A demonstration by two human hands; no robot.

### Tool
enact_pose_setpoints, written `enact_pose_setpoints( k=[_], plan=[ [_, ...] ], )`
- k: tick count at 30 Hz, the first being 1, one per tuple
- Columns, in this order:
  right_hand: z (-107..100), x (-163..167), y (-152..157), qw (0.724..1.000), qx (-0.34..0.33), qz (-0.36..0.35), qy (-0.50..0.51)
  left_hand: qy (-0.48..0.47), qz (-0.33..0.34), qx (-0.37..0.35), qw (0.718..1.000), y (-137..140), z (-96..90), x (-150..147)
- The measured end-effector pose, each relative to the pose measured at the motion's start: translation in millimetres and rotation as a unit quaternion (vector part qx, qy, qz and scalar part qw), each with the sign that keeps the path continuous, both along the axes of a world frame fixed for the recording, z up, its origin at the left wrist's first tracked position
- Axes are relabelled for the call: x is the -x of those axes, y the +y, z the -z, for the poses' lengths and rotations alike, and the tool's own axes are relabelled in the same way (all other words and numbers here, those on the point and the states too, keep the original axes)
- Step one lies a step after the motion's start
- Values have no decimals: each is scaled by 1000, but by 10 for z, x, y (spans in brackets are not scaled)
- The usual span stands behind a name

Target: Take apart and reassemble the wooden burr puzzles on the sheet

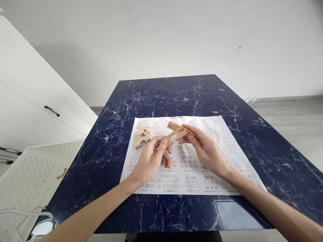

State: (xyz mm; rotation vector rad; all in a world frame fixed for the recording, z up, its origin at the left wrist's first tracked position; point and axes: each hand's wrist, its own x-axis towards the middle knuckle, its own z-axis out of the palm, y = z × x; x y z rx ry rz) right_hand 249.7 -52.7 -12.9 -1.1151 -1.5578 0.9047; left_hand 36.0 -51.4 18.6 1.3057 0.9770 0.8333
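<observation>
My left hand [155, 153] pinches a notched wooden puzzle piece marked 3 [180, 132] by its near end, above a printed sheet. In my right hand [202, 143] is a second wooden puzzle piece, marked 2 [172, 125], slanting behind the first. The two pieces cross and appear to touch; whether they interlock I cannot tell. Left of my left hand, several loose notched wooden pieces [142, 137] lie in a small heap on the sheet, one of them also marked 3. My fingers partly hide both held pieces.
The large white sheet [237, 161] with rows of small diagrams lies on a dark blue marble-patterned table [161, 97]. A white perforated basket [32, 168] stands beside the table at left, with a cable [27, 211] near it. A white cabinet [30, 74] is farther left.
</observation>
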Motion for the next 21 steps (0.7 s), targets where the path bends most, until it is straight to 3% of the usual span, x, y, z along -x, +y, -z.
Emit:
enact_pose_setpoints(
  k=[4, 8, 16, 21],
  plan=[
    [24, -4, 7, 999, -18, 29, 22, 25, -19, 2, 1000, 21, -16, 27],
    [34, -26, -12, 995, -64, 52, -59, 23, -11, 3, 1000, 32, 9, 47],
    [4, -56, -62, 951, -212, 155, -160, 8, -14, 33, 999, 41, 32, 48],
    [37, -30, -63, 940, -237, 169, -176, 4, -26, 50, 998, 36, 66, 49]
  ],
)
